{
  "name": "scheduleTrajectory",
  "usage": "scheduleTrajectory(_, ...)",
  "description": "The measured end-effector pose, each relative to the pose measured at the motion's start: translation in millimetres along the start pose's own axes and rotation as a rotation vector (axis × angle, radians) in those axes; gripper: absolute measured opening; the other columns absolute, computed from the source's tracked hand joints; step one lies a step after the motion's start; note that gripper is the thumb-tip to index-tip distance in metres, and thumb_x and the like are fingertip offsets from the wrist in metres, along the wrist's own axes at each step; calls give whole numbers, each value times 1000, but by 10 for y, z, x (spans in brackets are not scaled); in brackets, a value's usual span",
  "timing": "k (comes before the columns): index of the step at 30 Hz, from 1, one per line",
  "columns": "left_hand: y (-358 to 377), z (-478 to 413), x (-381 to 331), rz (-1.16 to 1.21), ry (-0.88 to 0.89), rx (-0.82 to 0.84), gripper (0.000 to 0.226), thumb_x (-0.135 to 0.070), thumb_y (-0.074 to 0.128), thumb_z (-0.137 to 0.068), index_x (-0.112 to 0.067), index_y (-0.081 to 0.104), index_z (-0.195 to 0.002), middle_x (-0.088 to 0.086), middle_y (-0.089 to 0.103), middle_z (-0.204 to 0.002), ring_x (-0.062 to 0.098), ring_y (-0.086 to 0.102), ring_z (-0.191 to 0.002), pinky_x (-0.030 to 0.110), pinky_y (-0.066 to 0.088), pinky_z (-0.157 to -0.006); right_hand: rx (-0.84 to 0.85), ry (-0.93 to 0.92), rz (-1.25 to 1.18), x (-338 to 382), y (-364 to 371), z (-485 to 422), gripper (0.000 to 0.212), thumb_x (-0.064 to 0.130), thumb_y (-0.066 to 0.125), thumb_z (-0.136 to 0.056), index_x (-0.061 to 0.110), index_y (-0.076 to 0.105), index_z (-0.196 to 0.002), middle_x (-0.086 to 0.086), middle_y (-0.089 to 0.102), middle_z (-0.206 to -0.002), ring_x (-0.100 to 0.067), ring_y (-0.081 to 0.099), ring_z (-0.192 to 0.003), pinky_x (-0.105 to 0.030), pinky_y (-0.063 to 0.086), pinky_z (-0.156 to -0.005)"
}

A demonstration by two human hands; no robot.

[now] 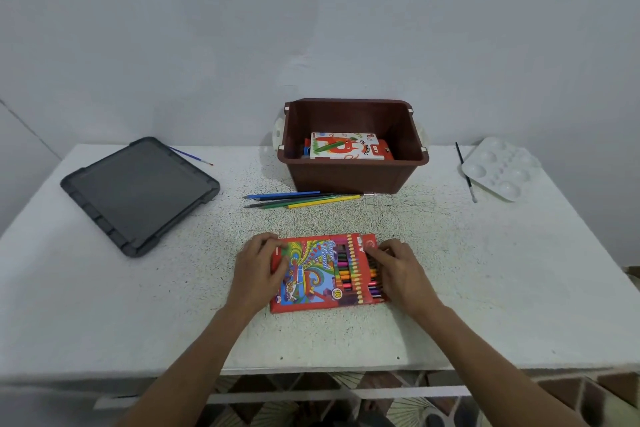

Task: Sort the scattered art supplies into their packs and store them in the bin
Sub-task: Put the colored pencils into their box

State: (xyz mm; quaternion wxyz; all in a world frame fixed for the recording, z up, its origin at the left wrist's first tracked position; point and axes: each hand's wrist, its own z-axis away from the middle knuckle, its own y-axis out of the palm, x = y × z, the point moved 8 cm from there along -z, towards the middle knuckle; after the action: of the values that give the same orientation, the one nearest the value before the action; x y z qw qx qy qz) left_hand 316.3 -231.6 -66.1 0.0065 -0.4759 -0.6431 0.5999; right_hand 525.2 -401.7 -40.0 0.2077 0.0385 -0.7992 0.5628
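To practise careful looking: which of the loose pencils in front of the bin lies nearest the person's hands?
The yellow pencil: it lies at the bunch's near edge; the others lie behind it, closer to the bin.

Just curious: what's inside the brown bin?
An oil pastels pack lies in the brown bin; a red edge and a blue item show beside it. Anything underneath is covered.

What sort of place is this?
Likely a home art corner, though that's uncertain: a white table against a bare wall, a colour pencil pack, a paint palette and a brown storage bin.
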Motion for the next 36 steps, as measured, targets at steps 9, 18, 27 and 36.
scheduleTrajectory(9,-88,-380,-173,-78,79,-35,32,-35,49,-92,-13,66,-108,1,65,-108,15,58,-96,38,51,-82,-31,39,-67,-61,-1,46,37,16,57,-87,2,61,-121,-12,63,-106,-27,58,-90,-34,50,-75)
scheduleTrajectory(18,275,-747,-389,-480,111,377,52,-32,37,-103,-18,29,-153,3,27,-160,28,34,-139,46,30,-111,-22,106,-80,-69,14,85,46,31,34,-96,2,58,-124,-9,61,-110,-22,53,-93,-33,47,-80)
scheduleTrajectory(27,202,-750,-459,-601,87,235,35,-23,51,-99,-19,53,-133,5,54,-129,23,50,-120,39,40,-101,5,133,-114,-81,14,76,46,30,32,-95,6,54,-128,-6,59,-114,-12,44,-96,-27,40,-85)
scheduleTrajectory(36,212,-746,-525,-709,238,290,47,-5,61,-86,-17,54,-131,5,57,-127,25,54,-117,39,43,-98,26,145,-118,-69,-8,76,51,33,29,-93,9,52,-132,-4,57,-115,-11,42,-97,-25,37,-85)
